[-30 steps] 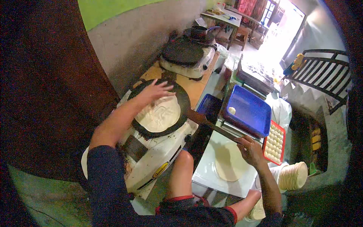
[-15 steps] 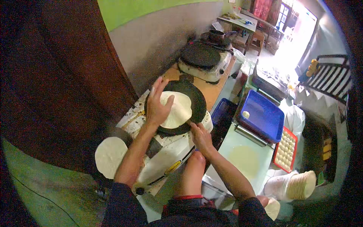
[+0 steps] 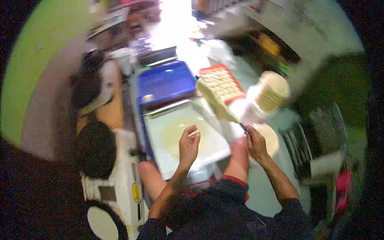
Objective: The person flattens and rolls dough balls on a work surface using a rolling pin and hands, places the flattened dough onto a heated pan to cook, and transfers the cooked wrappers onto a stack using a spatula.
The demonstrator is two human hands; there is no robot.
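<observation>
My right hand (image 3: 257, 143) is closed round the handle of a long thin tool (image 3: 242, 126). A pale flat sheet of dough (image 3: 218, 103) hangs folded over that tool, beside the red tray. My left hand (image 3: 189, 146) is raised over the white board (image 3: 168, 162), fingers apart and holding nothing. Under it a thin round of dough (image 3: 174, 136) lies on the board. The dark round griddle (image 3: 97, 150) at the left is bare, and a second pan at the lower left holds a pale flatbread (image 3: 102, 223). Motion blurs the view.
A blue tray (image 3: 166, 83) with one dough ball (image 3: 147, 98) adjoins the board. Behind it on the right is a red tray (image 3: 234, 82) of dough balls. A stack of flatbreads (image 3: 273, 92) stands further right, with another pale round (image 3: 267, 140) near my right hand.
The view has swung right. The dough sheet has left the griddle and now hangs on the tool in my right hand. My left hand has moved from the griddle to above the board.
</observation>
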